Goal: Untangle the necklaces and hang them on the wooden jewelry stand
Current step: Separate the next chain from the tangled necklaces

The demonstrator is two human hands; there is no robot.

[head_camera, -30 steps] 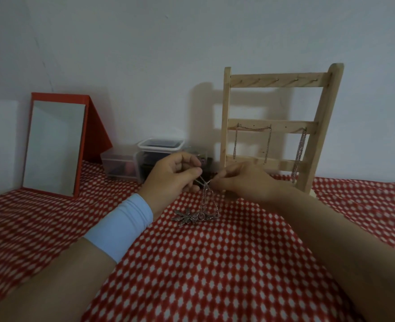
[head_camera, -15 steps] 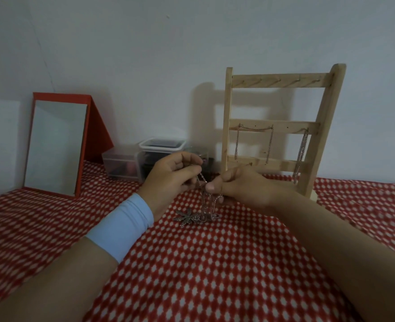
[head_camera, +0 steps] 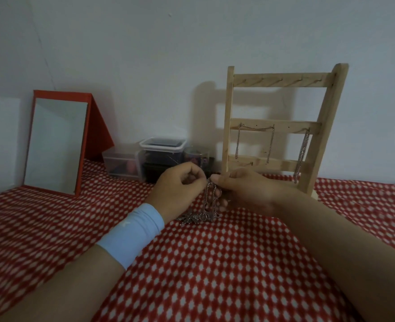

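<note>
Two chains (head_camera: 270, 145) hang on the stand (head_camera: 280, 80) at right of frame, while at centre the left hand (head_camera: 180, 188) and right hand (head_camera: 246, 189) pinch a tangled necklace (head_camera: 208, 197), not yet hung.

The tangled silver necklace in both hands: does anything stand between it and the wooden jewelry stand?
Nothing visible does. The left hand and right hand pinch the tangled silver necklace just before the wooden jewelry stand; its top hooks are free. Silver chains hang lower.
</note>
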